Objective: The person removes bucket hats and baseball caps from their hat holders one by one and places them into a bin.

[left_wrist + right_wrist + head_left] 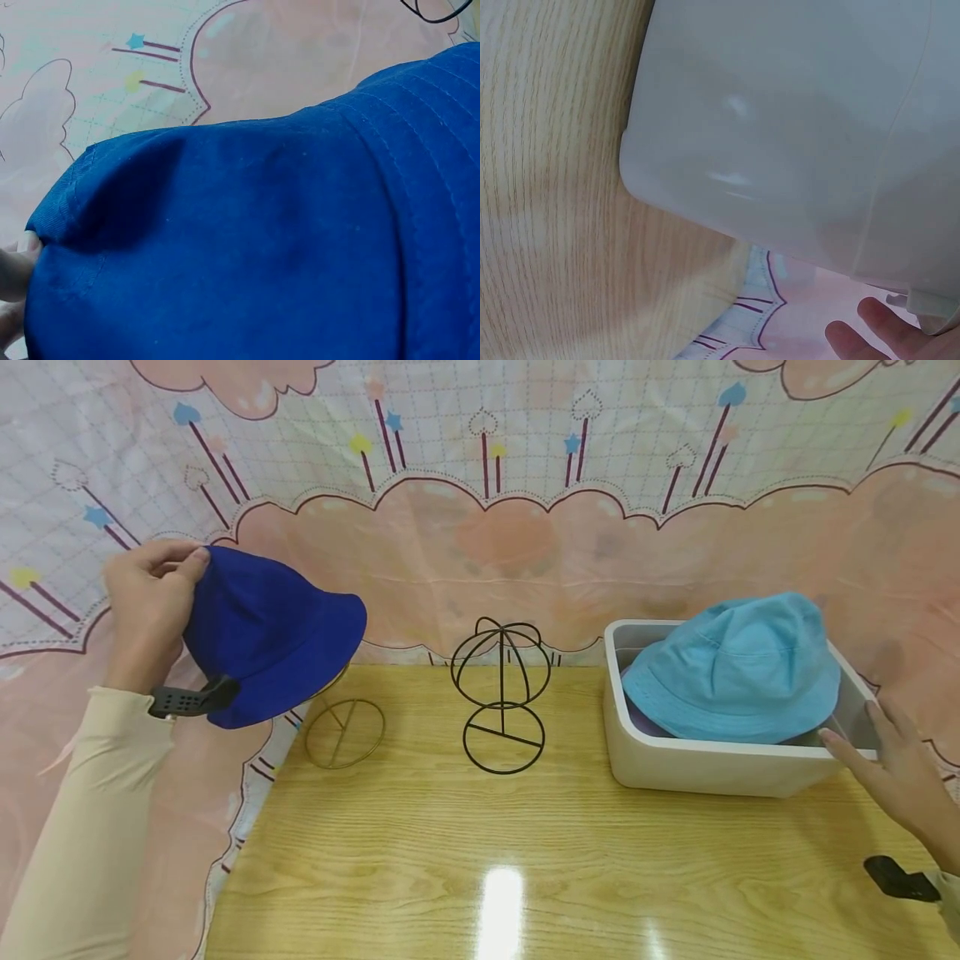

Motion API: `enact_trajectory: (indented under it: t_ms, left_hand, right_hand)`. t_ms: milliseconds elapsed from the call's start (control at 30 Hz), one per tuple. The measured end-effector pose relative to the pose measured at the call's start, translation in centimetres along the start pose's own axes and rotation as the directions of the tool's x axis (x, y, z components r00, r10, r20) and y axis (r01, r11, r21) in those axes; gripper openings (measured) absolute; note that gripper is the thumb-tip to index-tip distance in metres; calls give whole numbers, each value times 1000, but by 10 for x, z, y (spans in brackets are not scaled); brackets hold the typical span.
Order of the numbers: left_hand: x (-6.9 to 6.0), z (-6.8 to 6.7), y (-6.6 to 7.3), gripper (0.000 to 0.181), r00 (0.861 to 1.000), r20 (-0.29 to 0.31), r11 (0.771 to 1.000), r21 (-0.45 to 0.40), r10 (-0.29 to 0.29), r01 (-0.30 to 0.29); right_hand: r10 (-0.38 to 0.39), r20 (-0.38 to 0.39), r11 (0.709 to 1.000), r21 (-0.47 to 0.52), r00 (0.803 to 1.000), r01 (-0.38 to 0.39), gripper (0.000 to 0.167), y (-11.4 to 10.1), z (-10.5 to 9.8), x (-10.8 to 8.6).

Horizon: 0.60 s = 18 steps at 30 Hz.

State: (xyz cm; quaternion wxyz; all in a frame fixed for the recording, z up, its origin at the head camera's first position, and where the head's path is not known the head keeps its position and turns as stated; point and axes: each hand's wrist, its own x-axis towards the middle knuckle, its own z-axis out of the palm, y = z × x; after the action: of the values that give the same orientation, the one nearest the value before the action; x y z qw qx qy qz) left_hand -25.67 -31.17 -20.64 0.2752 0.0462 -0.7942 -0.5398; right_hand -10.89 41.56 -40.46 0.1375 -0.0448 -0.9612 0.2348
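My left hand [153,602] pinches a dark blue bucket hat [270,635] by the top of its crown, at the left. The hat is tilted, its brim pointing down and to the right. It hides the upper part of a gold wire hat stand [344,734]. In the left wrist view, the blue hat [247,247] fills most of the picture, with fingertips at its left edge. My right hand [903,777], fingers spread, is at the right front corner of a white bin [697,767]. A light blue bucket hat [750,664] lies in that bin.
A black wire hat stand [502,693] stands bare at the middle of the wooden table [420,852]. Something purple [643,723] shows under the light blue hat. Behind hangs a patterned cloth [420,552].
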Motion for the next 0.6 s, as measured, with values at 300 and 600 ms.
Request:
enact_trajectory:
  t_ms: [300, 600]
  left_hand:
    - [-1, -1, 11, 15, 999, 3, 998, 45, -35, 35]
    - [-5, 2, 23, 12, 999, 28, 999, 33, 31, -32]
  right_hand:
    - [16, 10, 1000, -13, 1000, -16, 84, 1, -1, 1]
    - [18, 34, 1000, 18, 999, -19, 84, 2, -1, 0]
